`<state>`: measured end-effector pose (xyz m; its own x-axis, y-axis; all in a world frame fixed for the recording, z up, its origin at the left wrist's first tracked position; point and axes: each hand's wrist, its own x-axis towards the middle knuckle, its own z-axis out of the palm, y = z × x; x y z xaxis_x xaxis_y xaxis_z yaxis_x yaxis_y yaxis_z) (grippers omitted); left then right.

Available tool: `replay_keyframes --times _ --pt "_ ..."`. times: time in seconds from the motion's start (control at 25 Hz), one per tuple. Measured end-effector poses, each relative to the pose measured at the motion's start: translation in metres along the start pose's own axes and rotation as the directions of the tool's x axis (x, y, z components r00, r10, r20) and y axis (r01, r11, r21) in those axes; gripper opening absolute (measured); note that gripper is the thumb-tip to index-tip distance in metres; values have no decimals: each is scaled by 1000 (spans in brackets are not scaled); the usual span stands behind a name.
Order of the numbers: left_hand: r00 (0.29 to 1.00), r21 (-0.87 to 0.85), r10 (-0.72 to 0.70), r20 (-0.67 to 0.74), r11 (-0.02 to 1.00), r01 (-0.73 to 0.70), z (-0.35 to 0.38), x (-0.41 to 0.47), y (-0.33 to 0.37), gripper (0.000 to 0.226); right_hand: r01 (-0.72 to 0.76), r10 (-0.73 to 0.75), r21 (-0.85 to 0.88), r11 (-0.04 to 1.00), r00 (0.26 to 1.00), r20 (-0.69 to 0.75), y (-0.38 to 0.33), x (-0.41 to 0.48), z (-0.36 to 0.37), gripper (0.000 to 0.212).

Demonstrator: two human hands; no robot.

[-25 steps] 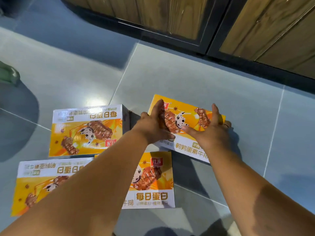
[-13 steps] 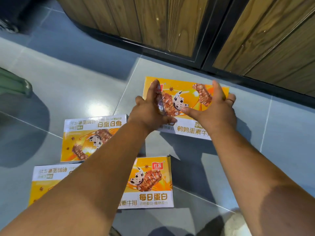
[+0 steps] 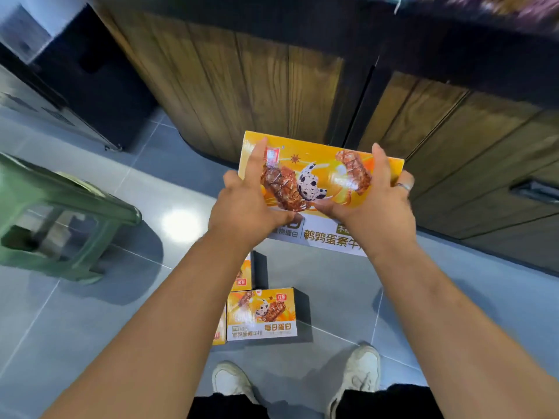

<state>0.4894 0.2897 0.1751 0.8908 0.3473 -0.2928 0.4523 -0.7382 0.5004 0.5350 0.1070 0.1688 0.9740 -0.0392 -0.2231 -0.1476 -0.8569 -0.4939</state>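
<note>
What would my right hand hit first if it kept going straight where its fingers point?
Probably the wooden cabinet front, near the dark post between its panels. The right hand grips the yellow box, whose far edge might touch first. Depth is hard to judge here.

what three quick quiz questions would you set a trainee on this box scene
1. True or false: the left hand and right hand hold the orange box clear of the floor.
2. What stands on the person's left? A green stool B red bucket C blue chair
3. Which hand wears a ring?
Key: 1 true; 2 A; 3 right hand.
</note>
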Motion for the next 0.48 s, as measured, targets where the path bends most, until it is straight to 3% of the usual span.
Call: replay_keyframes --times 0.28,0.48 --pt "988 36 97 -118 995 -94 -198 -87 124 124 95 -91 62 994 993 -71 -106 -66 -214 124" --pt "964 39 154 -216 988 -149 -289 -155 210 125 173 -149 121 978 972 -183 -144 -109 -345 127"
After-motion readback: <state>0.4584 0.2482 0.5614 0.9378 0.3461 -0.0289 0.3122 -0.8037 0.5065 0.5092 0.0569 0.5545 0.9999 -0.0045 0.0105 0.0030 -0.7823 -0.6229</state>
